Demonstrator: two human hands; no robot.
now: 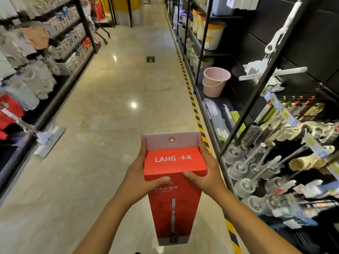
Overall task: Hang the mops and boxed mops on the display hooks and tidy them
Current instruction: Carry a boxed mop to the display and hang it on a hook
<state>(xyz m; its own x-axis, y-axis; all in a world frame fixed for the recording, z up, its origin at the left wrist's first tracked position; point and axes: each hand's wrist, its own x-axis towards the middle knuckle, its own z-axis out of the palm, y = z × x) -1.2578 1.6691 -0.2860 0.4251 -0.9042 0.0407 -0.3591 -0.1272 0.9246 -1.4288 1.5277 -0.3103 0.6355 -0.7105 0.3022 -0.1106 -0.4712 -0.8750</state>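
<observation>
Both hands are gripping a red boxed mop in mid-aisle, well clear of either shelving run. The left hand is clamping its left side, thumb lying across the front just under the lid; the right hand is mirroring it on the right side, so the fingers of both are closed on the carton. The box's long axis is running top-away, bottom-toward the person, with the white hang tab and its hole pointing up and forward (that hole is what the next move turns on). The display hooks appear to be on the dark rack to the right, so the right hand is the nearer one. Toilet brushes, a pink bucket and price tags are crowding that side; a flat mop is leaning at the left shelf. The box likely needs turning rightward, tab leading.
</observation>
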